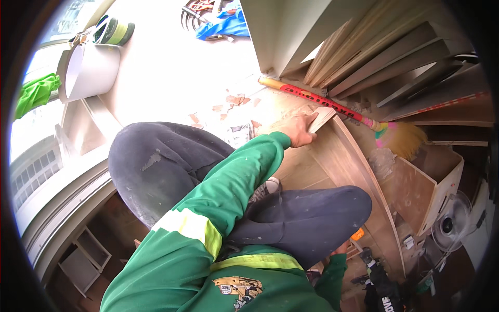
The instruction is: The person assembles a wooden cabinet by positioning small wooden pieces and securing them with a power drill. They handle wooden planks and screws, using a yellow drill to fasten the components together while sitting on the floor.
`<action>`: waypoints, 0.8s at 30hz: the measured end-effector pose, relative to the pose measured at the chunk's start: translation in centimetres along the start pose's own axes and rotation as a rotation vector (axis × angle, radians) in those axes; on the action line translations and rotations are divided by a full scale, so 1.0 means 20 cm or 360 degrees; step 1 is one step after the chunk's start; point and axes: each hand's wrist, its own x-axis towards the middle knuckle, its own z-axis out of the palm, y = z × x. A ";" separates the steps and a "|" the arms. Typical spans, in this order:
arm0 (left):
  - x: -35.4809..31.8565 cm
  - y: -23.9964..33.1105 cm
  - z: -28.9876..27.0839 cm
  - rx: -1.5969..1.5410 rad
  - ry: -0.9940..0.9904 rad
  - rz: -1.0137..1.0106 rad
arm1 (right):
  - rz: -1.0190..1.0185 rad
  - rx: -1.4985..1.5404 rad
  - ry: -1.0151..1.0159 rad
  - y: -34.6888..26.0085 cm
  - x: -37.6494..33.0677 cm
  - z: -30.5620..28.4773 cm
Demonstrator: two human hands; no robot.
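Note:
My left hand [296, 129] reaches out past my knees, its fingers closed on a small light wood block [323, 117]. That block sits at the far end of a long wooden board [364, 158], which stands on edge and looks bent in this view. The two seem to touch. My right hand [340, 248] is low beside my right thigh, mostly hidden by the leg and sleeve, so its fingers do not show clearly. Close to it lies a small orange object [357, 234] that I cannot make out.
Beyond the board lies a broom [322, 101] with a red handle and yellow bristles. Planks [358, 47] lean at the upper right. A wooden box [416, 192], a fan [448, 224] and a black tool [382, 283] are on the right. Broken scraps [238, 100] litter the floor.

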 end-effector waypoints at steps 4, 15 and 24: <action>-0.05 0.09 0.01 0.0133 -0.0064 -0.0342 | 0.0003 -0.0081 -0.0134 0.00 0.06 -0.08; -0.02 0.06 -0.08 0.0122 -0.0371 -0.0242 | -0.0066 0.0081 -0.0006 0.23 0.16 -0.12; 0.03 0.04 -0.16 -0.0083 -0.0705 -0.0308 | -0.0196 0.0302 -0.0038 0.04 -0.05 0.18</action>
